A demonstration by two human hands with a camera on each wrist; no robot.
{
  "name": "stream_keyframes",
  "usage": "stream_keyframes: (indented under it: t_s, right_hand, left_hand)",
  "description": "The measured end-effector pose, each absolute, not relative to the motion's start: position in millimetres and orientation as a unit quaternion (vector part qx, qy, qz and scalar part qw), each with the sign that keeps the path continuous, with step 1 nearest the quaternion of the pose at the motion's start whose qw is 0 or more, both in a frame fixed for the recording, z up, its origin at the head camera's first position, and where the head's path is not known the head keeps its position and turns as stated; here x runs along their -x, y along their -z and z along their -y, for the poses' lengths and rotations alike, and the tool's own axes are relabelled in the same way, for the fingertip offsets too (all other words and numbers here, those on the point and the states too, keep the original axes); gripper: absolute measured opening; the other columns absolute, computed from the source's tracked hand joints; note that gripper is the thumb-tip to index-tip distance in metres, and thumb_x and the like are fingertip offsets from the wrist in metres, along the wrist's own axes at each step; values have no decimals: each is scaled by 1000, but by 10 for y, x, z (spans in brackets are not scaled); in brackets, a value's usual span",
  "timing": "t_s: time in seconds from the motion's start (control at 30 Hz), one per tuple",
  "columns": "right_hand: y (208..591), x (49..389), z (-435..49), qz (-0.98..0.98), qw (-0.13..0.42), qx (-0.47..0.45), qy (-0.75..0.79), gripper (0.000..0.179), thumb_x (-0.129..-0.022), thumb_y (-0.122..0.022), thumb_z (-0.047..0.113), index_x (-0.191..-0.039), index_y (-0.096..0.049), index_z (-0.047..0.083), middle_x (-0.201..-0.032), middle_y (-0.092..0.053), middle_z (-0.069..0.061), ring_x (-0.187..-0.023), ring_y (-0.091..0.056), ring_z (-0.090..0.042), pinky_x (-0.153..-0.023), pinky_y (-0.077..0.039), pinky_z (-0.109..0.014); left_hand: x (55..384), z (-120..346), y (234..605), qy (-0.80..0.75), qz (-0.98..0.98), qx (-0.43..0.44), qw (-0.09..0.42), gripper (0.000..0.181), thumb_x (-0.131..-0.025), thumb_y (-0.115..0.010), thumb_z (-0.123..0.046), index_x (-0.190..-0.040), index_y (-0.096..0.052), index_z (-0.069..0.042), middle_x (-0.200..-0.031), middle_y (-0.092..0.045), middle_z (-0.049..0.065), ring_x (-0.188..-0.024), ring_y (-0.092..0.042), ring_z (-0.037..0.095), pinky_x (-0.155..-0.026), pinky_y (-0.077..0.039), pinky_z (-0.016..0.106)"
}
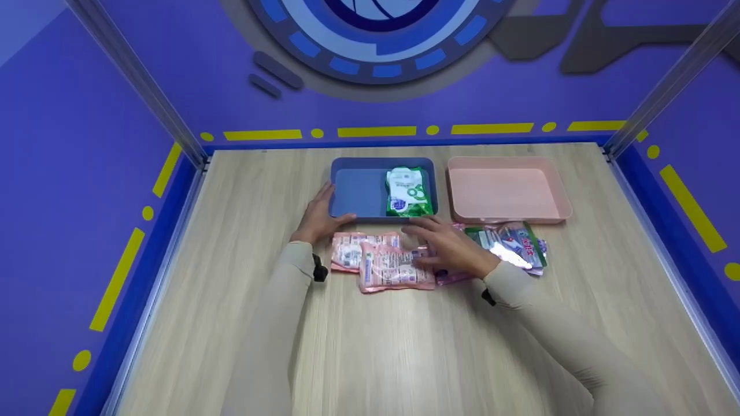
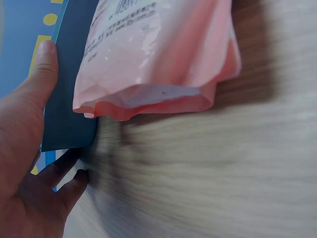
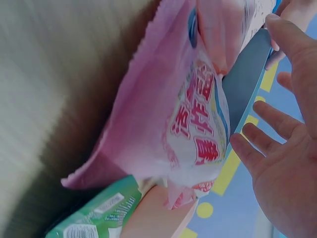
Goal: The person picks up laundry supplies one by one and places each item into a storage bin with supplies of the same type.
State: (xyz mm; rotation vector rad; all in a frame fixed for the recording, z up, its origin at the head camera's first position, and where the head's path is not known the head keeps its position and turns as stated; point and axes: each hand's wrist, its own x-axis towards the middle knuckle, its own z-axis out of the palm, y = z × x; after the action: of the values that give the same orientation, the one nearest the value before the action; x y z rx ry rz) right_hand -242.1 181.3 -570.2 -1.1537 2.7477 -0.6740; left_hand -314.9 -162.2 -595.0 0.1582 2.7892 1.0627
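A blue-grey tray [image 1: 359, 193] holds a white-and-green packet [image 1: 409, 193] on its right side. My left hand [image 1: 318, 218] touches this tray's front left corner, thumb stretched along the front and fingers at the left side. Pale pink packets [image 1: 393, 271] lie before the tray. Over their right end hovers my right hand [image 1: 454, 245], fingers spread and holding nothing, fingertips near the tray's front wall. In the right wrist view a pink packet with red lettering [image 3: 198, 124] stands out beside that hand; the head view shows it mostly covered by the hand.
To the right sits a bare pink tray [image 1: 503, 188]. Green and purple packets [image 1: 514, 245] overlap before it, one reflecting light. Blue panels [image 1: 370, 110] stand behind and on both sides of the wooden table [image 1: 370, 346].
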Motion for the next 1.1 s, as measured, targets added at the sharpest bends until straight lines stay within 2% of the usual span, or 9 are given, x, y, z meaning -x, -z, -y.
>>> stream_keyframes:
  t_s: [0.2, 0.47, 0.67, 0.87, 1.1]
  right_hand:
    - [5729, 2368, -1777, -898, 55, 382, 212, 73, -89, -80, 44, -152, -51, 22, -159, -44, -10, -147, -36, -34, -111, -41, -62]
    - [5792, 2294, -1730, -893, 83, 392, 205, 80, -87, -79, 53, -155, -48, 23, -162, -39, -12, -150, -30, -40, -111, -39, -65]
    - [5825, 2231, -1690, -894, 104, 386, 202, 83, -87, -75, 60, -157, -44, 28, -165, -35, -7, -152, -26, -40, -113, -35, -65]
    - [5864, 2183, -1660, -889, 116, 390, 209, 83, -86, -78, 56, -157, -45, 29, -164, -36, -9, -152, -25, -39, -114, -33, -65]
    - [5898, 2155, -1648, -888, 114, 396, 201, 87, -84, -80, 56, -158, -42, 30, -161, -38, -10, -150, -29, -37, -114, -35, -63]
  left_hand:
    - [3147, 1623, 5951, -348, -933, -66, 70, 105, -89, -77, -52, -164, -19, -7, -173, -10, 7, -157, -15, 27, -125, -22, 43]
    - [3131, 1609, 5932, -351, -932, -53, 75, 105, -89, -78, -51, -165, -18, -9, -173, -9, 6, -158, -14, 27, -126, -20, 44]
    - [3147, 1603, 5945, -350, -932, -44, 80, 107, -88, -78, -53, -166, -17, -12, -173, -8, 5, -158, -13, 26, -126, -19, 44]
    - [3139, 1610, 5945, -350, -932, -40, 82, 107, -88, -78, -53, -166, -16, -14, -173, -8, 4, -158, -13, 28, -126, -20, 46]
    - [3158, 1641, 5960, -338, -936, -59, 75, 107, -88, -75, -58, -165, -19, -11, -173, -9, 1, -158, -14, 24, -126, -21, 43]
